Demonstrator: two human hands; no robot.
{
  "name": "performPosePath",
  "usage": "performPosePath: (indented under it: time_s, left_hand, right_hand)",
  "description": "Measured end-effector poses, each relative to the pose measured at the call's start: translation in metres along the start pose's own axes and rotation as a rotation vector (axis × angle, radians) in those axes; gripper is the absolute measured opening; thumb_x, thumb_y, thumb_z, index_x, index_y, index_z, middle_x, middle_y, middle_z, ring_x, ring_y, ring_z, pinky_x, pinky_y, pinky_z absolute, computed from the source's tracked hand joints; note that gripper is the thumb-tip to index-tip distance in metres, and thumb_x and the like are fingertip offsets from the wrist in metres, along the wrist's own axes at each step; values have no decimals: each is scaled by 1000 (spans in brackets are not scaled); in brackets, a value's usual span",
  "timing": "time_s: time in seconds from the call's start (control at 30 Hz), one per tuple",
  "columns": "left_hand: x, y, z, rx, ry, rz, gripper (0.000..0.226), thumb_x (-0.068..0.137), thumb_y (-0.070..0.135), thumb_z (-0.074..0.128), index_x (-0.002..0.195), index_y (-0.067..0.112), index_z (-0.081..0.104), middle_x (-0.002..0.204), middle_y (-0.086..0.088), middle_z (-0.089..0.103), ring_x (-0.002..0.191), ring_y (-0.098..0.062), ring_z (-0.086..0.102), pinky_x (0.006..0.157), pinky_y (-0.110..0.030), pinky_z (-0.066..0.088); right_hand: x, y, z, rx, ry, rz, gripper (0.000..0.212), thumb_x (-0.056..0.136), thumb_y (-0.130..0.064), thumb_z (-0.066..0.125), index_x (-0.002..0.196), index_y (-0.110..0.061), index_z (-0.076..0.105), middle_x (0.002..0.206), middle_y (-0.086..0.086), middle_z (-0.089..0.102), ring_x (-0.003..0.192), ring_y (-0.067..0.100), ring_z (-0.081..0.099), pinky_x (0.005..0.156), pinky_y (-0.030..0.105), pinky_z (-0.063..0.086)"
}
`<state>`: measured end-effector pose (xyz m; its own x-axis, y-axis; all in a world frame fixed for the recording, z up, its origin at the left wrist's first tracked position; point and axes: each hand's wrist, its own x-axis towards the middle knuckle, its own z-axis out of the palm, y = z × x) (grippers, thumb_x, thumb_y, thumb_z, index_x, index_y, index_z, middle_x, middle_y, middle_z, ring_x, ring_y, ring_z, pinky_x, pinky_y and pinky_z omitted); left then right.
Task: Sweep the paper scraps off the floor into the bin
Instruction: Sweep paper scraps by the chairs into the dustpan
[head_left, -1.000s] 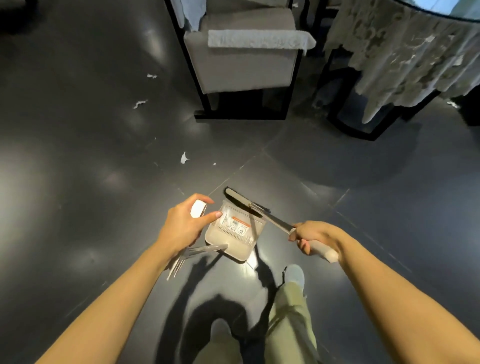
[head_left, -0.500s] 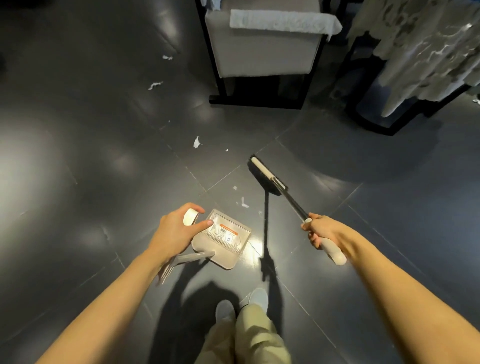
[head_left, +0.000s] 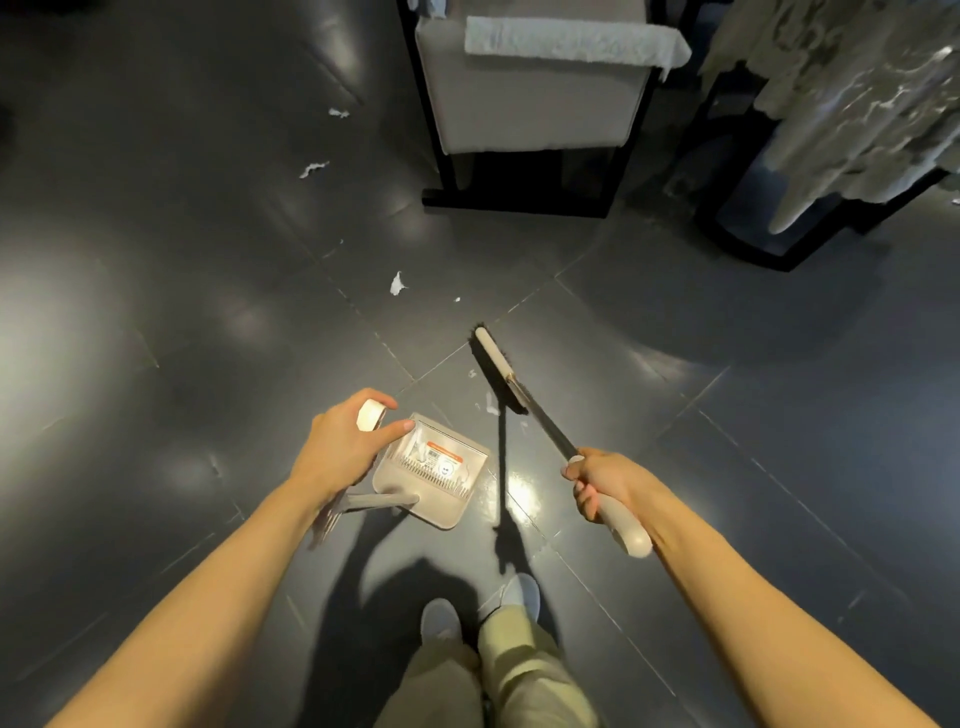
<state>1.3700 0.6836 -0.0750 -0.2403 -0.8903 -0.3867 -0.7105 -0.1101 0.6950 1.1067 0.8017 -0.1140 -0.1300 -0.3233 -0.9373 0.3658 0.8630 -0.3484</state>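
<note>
My left hand (head_left: 347, 449) grips the white top of the dustpan handle. The beige dustpan (head_left: 434, 475) sits on the dark tiled floor just right of that hand. My right hand (head_left: 605, 483) holds the broom's white grip, and the broom head (head_left: 498, 369) rests on the floor ahead of the pan. Small paper scraps (head_left: 491, 404) lie between the broom head and the pan. A larger scrap (head_left: 397, 283) lies farther ahead, and two more scraps (head_left: 313, 169) lie at the far left. No bin is in view.
A grey upholstered chair (head_left: 530, 98) with a black frame stands straight ahead. A table with a lace cloth (head_left: 852, 88) and black legs is at the top right. My feet (head_left: 478, 608) are just behind the dustpan.
The broom head has left the dustpan's mouth and moved forward onto the floor beyond it. The dustpan now lies lower and nearer my feet. Small scraps show by the broom.
</note>
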Motion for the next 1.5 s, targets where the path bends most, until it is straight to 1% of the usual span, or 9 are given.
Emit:
performPosePath:
  time_s: [0.27, 0.37, 0.47, 0.53, 0.63, 0.73, 1.0, 1.17, 1.5]
  left_hand:
    - [23, -3, -27, 0, -42, 51, 23, 81, 38, 69, 99, 27, 59, 60, -1, 56, 46, -16, 48, 44, -27, 45]
    - [36, -10, -41, -10, -87, 88, 21, 80, 37, 71, 96, 27, 61, 58, 0, 55, 44, -15, 45, 44, -27, 42]
    - [49, -19, -57, 21, -163, 140, 17, 81, 37, 70, 93, 30, 60, 61, 1, 54, 45, -15, 45, 43, -27, 42]
    - [57, -28, -69, 49, -220, 177, 16, 81, 37, 69, 92, 31, 60, 64, 1, 53, 47, -15, 46, 43, -26, 41]
    - [68, -46, -85, 72, -279, 223, 18, 79, 39, 70, 93, 32, 60, 67, 2, 53, 50, -14, 47, 43, -25, 40]
    - [78, -59, -98, 64, -308, 234, 21, 80, 42, 68, 97, 32, 59, 69, 2, 55, 53, -13, 48, 46, -25, 41]
    - [107, -62, -112, 97, -403, 310, 23, 83, 40, 67, 100, 28, 59, 66, 1, 55, 49, -14, 47, 44, -23, 41]
    - [121, -51, -110, 63, -402, 327, 22, 82, 38, 69, 98, 26, 60, 62, -3, 55, 46, -15, 46, 40, -23, 41]
    - [141, -25, -86, 22, -314, 343, 31, 79, 43, 70, 93, 18, 58, 62, -6, 57, 46, -19, 47, 43, -27, 43]
  right_hand:
    - [3, 28, 7, -25, 155, -72, 56, 94, 0, 45, 144, -22, 33, 61, 9, 48, 36, 10, 42, 37, 19, 44]
    - [8, 33, 25, 39, 159, -62, 44, 94, 1, 42, 134, -17, 39, 60, 8, 44, 32, 10, 39, 34, 16, 39]
    - [14, 37, 53, 123, 131, -16, 25, 96, -1, 41, 119, -9, 46, 48, 5, 44, 29, 9, 39, 33, 15, 39]
    - [18, 43, 81, 100, 131, 9, 24, 96, -2, 42, 119, -6, 47, 48, 5, 45, 30, 9, 40, 33, 15, 40]
    - [25, 62, 126, 43, 165, 4, 33, 96, -2, 41, 129, -7, 44, 61, 8, 45, 31, 9, 39, 34, 17, 39]
    - [31, 80, 162, 69, 198, -4, 49, 97, -1, 38, 141, -21, 34, 62, 7, 46, 31, 10, 38, 34, 19, 40]
    - [27, 97, 195, 134, 308, -27, 59, 95, 0, 40, 146, -27, 31, 59, 7, 46, 34, 10, 40, 35, 20, 41]
    - [21, 81, 204, 410, 229, 17, 49, 95, 3, 38, 138, -22, 38, 51, 6, 42, 29, 9, 38, 31, 16, 37]
    - [-6, 52, 216, 395, 42, 122, 48, 95, -2, 44, 134, -30, 43, 46, 1, 37, 30, 5, 31, 29, 11, 27]
